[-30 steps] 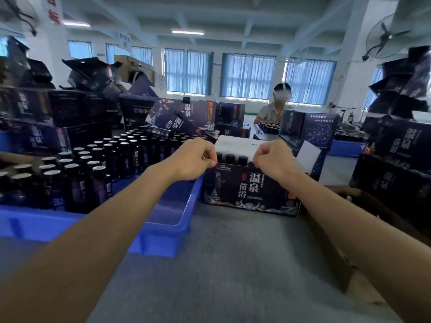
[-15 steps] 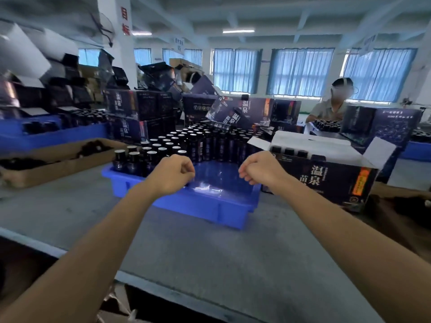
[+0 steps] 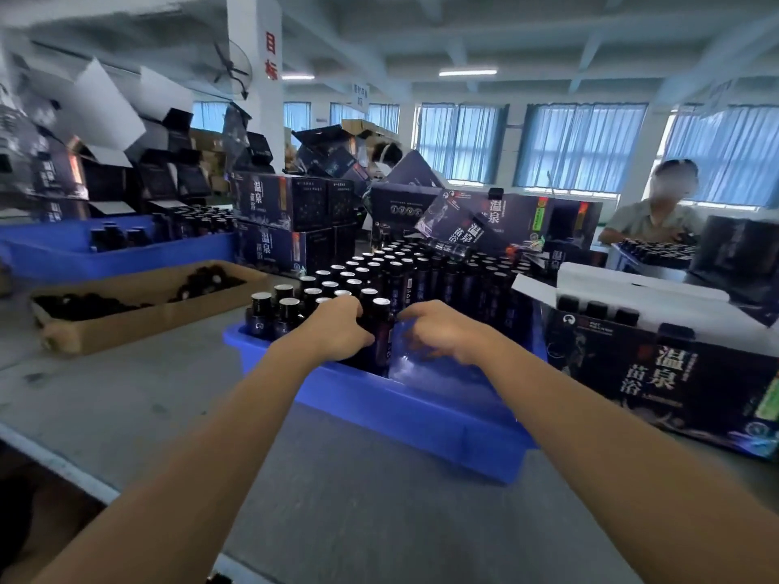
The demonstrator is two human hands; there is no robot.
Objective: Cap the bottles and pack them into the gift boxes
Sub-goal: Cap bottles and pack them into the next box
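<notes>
Grey tabletop, near edge bare. On it a blue crate, its near right part free of bottles.

Left hand: fingers wrapped round the nearest bottle, upright at the front of the crate's pack, silver top showing, no cap.

Right hand: just right of that bottle, fingers half curled, blurred, nothing seen in them.

Open gift box right of the crate, three black-capped bottles in its top row.

Cardboard tray left, dark pieces in it, probably caps.

Judgement: picking the next bottle. Lift it straight up so its neighbours stay standing, then cap it before boxing.
</notes>
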